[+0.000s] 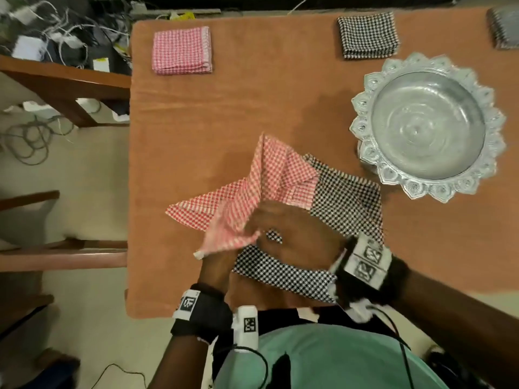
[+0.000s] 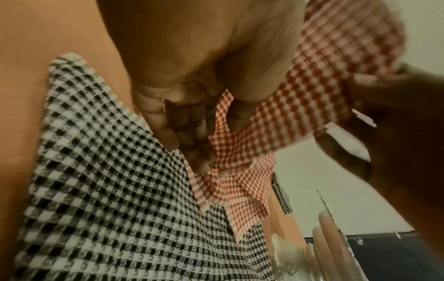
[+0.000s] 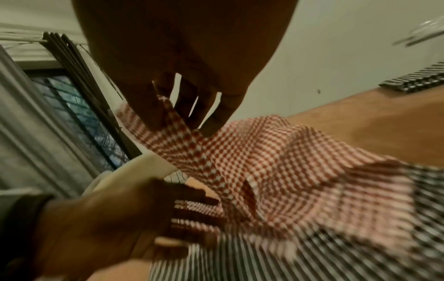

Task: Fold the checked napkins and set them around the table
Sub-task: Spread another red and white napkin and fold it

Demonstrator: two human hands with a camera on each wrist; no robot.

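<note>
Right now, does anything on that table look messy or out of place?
Only the work in progress: a red napkin, crumpled and half lifted in both hands, lies over an unfolded black napkin near the table edge. The folded red one and folded black one sit neatly. Nothing is spilled or torn.

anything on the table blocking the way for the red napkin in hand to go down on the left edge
Nothing visible does. Both the left hand and right hand hold the red napkin, and the table is bare to its left.
</note>
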